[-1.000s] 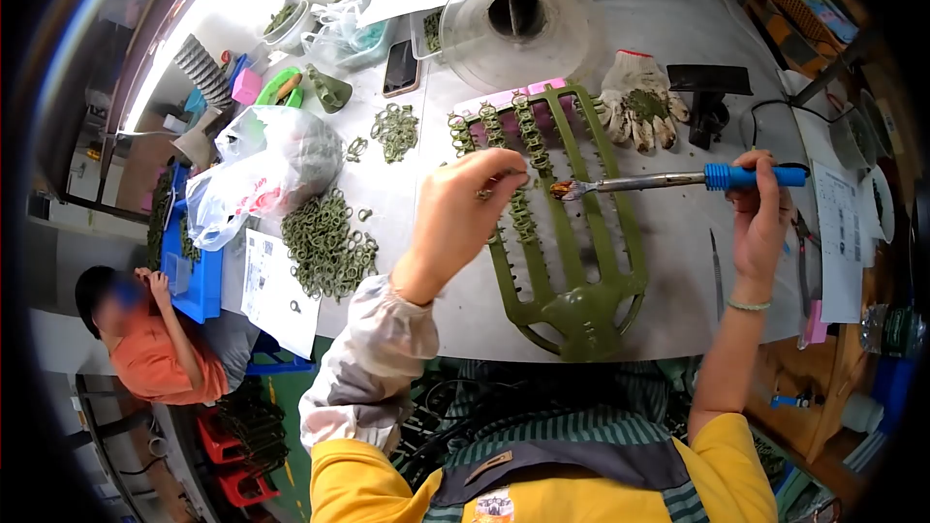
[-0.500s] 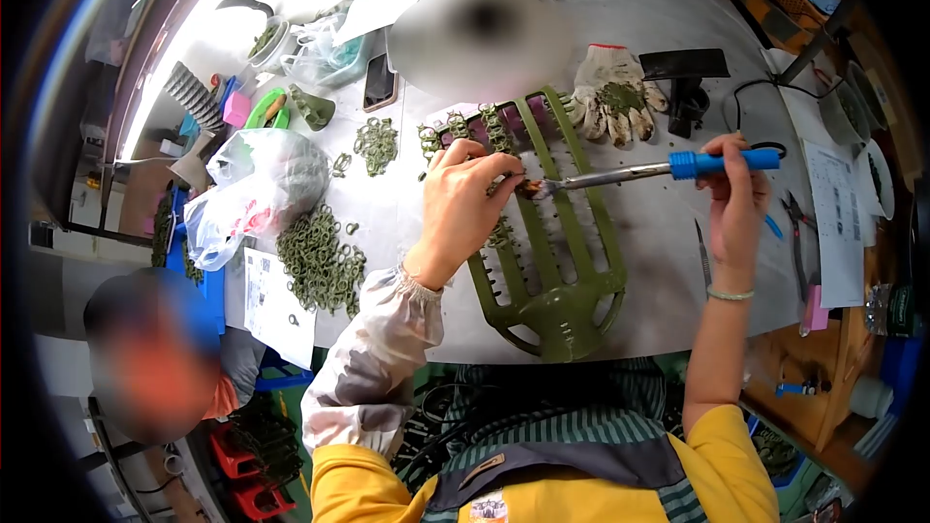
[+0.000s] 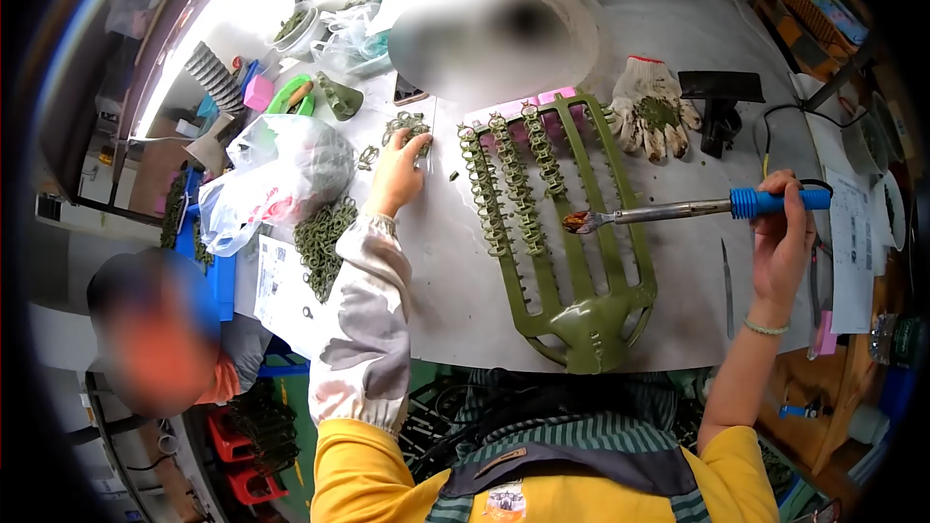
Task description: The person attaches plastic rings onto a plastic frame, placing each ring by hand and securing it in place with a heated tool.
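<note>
My left hand (image 3: 395, 179) reaches into a small pile of green ring-shaped pieces (image 3: 407, 123), its thumb and fingers apart at the near edge. My right hand (image 3: 783, 242) is closed around the blue handle of a soldering iron (image 3: 678, 210). The iron's dark, coated tip lies over the middle of a green slotted frame (image 3: 586, 320). Rows of similar small green pieces (image 3: 523, 189) line the left bars of this frame, while bare pegs show lower down and on the right bars.
A larger heap of green pieces (image 3: 325, 242) lies beside a plastic bag (image 3: 281, 174). Stained gloves (image 3: 651, 111) and a black stand (image 3: 719, 107) are beyond the frame. Tweezers (image 3: 727, 286) lie near my right arm. Another person (image 3: 155, 329) is at lower left.
My left hand has left the frame and moved left to the small pile. My right hand has drawn the iron slightly right and down in view. The whole view has shifted.
</note>
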The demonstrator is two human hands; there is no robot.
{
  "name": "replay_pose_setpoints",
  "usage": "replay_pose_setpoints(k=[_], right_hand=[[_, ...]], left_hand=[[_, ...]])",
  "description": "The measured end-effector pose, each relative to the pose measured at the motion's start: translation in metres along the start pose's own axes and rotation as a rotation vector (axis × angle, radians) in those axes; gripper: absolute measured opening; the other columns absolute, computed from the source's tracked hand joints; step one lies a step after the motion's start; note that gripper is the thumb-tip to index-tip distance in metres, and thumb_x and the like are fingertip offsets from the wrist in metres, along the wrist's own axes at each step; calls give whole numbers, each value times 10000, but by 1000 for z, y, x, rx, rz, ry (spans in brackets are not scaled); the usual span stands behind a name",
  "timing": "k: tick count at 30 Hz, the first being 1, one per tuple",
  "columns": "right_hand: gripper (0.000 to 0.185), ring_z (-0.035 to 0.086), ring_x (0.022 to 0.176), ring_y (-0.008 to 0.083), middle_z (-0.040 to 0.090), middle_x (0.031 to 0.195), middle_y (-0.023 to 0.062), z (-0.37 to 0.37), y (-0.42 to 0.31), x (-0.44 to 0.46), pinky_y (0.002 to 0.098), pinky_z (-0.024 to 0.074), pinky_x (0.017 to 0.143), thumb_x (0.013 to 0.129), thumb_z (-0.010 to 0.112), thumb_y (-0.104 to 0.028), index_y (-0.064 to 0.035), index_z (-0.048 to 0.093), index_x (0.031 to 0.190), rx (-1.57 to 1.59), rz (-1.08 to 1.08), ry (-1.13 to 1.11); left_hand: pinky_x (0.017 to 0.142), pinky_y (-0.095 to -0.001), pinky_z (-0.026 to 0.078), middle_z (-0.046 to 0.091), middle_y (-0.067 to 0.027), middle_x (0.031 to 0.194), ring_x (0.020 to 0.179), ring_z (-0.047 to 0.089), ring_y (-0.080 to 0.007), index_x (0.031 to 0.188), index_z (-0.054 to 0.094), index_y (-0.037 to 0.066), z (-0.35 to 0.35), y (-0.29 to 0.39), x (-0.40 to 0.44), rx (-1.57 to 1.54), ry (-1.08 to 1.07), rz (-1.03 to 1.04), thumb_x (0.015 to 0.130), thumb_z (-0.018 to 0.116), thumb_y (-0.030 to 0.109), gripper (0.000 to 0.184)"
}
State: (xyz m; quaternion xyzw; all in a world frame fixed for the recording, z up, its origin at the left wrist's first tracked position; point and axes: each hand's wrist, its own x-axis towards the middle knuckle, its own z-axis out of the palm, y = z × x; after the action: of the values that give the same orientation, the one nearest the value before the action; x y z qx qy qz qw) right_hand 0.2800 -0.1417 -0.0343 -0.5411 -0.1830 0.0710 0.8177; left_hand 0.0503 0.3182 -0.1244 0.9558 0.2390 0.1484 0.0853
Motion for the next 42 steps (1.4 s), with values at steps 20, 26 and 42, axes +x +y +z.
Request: replay_pose_setpoints(k=[20, 26, 42], right_hand=[[211, 516, 794, 70, 597, 961, 2, -3, -7, -3, 214, 379, 608, 954, 637, -284, -80, 648, 903, -4, -30, -7], [209, 522, 796, 70, 602, 965, 7, -10, -8, -3, 210, 388, 599, 956, 637, -281, -77, 651, 918, 23, -32, -24], [214, 549, 708, 66, 649, 921, 15, -4, -2, -4, 211, 447, 631, 932, 674, -277, -64, 679, 914, -12, -11, -22]], left_hand=[[742, -345, 541, 696, -126, 924, 816, 689, -257, 965, 697, 9, -25, 67, -55, -291, 40, -142, 841, 714, 92, 150], [724, -294, 555, 698, -133, 965, 801, 699, -224, 1005, 690, 3, -9, 67, -59, -200, 68, 13, 855, 686, 46, 156], [751, -228, 541, 666, -58, 1031, 836, 655, -113, 1028, 724, -17, -95, 153, -76, -932, -12, -103, 880, 678, -33, 156]])
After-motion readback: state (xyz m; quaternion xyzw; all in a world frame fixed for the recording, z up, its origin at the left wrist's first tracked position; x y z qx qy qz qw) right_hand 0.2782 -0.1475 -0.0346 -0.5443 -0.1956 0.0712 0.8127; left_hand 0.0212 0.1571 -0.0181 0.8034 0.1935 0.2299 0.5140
